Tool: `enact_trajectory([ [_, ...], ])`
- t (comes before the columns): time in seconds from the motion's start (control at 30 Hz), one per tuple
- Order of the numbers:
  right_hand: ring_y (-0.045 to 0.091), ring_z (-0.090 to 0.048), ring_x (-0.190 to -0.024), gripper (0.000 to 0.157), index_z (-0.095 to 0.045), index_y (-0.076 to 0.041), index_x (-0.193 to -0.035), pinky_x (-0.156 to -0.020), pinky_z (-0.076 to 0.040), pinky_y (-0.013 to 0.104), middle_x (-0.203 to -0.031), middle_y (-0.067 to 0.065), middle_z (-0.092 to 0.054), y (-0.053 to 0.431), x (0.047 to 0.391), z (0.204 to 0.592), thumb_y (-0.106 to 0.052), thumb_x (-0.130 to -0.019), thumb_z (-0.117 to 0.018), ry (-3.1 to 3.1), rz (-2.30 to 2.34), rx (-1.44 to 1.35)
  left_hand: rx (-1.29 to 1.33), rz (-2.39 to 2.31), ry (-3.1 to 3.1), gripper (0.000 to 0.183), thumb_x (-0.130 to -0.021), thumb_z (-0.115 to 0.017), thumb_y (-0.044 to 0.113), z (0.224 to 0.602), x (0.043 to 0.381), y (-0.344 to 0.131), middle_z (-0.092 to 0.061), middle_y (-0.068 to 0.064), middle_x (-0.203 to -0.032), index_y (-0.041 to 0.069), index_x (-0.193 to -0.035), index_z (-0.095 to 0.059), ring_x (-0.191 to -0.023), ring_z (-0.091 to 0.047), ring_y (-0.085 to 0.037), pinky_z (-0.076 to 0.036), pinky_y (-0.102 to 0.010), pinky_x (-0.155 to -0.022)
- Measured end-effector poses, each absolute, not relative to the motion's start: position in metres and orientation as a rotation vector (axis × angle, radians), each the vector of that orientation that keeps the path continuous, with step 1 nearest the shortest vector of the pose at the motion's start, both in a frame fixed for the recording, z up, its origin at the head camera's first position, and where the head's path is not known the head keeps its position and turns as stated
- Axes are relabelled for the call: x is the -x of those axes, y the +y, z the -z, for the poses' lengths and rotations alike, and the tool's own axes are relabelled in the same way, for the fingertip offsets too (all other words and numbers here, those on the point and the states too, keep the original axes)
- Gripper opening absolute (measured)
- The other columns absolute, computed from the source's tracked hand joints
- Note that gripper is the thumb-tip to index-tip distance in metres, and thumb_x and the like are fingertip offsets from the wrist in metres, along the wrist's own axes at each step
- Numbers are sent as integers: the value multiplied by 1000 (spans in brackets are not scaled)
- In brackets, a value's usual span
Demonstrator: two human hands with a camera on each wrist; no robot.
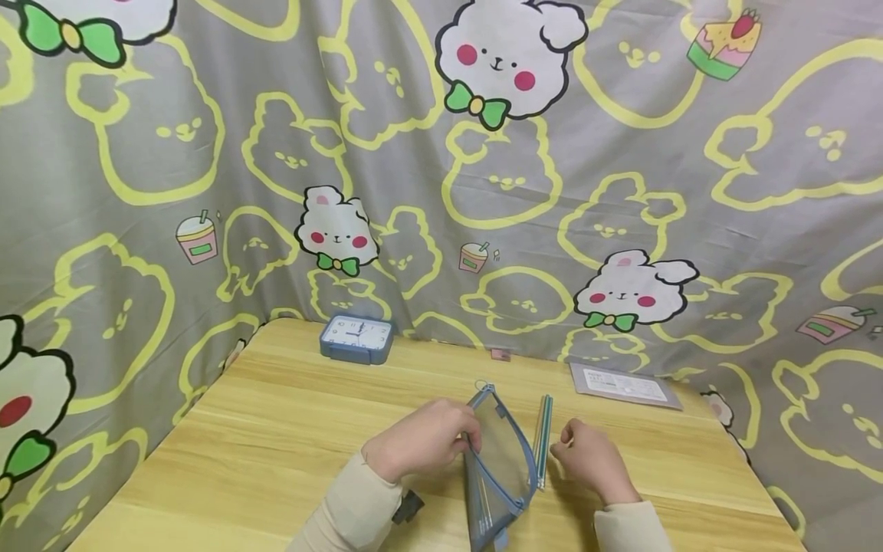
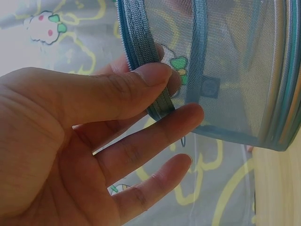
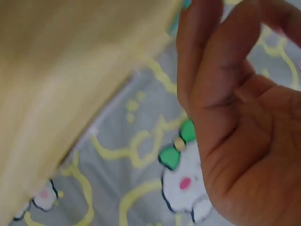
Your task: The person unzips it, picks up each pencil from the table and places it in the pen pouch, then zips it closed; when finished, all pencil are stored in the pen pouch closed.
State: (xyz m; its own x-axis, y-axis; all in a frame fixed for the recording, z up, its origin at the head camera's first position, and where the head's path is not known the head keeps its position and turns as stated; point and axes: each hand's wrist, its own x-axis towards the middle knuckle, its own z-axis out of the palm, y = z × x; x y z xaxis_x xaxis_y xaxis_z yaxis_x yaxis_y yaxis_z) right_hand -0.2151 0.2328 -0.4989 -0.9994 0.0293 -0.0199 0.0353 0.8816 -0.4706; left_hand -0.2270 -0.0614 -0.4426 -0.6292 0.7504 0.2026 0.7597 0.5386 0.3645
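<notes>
In the head view my left hand [image 1: 431, 437] pinches the zip edge of a blue-grey mesh pencil pouch [image 1: 503, 429], which stands tilted with its mouth unzipped. The left wrist view shows the thumb [image 2: 127, 89] and forefinger on the zip tape, the other fingers extended beneath. Through the mesh, thin light sticks show low inside the pouch. Several slim pencils [image 1: 545, 429], some teal, lie on the table right of the pouch. Just right of them is my right hand [image 1: 589, 456], fingers loosely bent, with nothing visible in its grasp.
On the wooden table [image 1: 276, 429], a blue clock [image 1: 357, 339] stands at the back left. A flat grey packet with a white label [image 1: 624, 386] lies at the back right. A small black object [image 1: 408, 507] is by the left sleeve. Patterned curtain [image 1: 400, 169] surrounds the table.
</notes>
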Motion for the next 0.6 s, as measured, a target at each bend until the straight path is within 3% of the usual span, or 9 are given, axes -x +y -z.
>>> enact_trajectory([
  [0.3,19,-52,-62,9,-57,-8,-92,-54,-39,31,-73,1,-57,213,220,517,-12,-94,-66,3061,737,-6,1349,661,-2733,18,-92,-77,-2,442,227,-61,-74,11,-94,16,-92,-81,-92,-70,-3,-56,-13,-86],
  [0.6,22,-55,-65,9,-58,-8,-85,-55,-44,36,-73,3,-58,209,218,516,-3,-82,-65,3109,609,-43,1350,654,-2726,17,-92,-78,0,442,227,-61,-74,11,-93,16,-92,-81,-92,-69,-2,-56,-13,-86],
])
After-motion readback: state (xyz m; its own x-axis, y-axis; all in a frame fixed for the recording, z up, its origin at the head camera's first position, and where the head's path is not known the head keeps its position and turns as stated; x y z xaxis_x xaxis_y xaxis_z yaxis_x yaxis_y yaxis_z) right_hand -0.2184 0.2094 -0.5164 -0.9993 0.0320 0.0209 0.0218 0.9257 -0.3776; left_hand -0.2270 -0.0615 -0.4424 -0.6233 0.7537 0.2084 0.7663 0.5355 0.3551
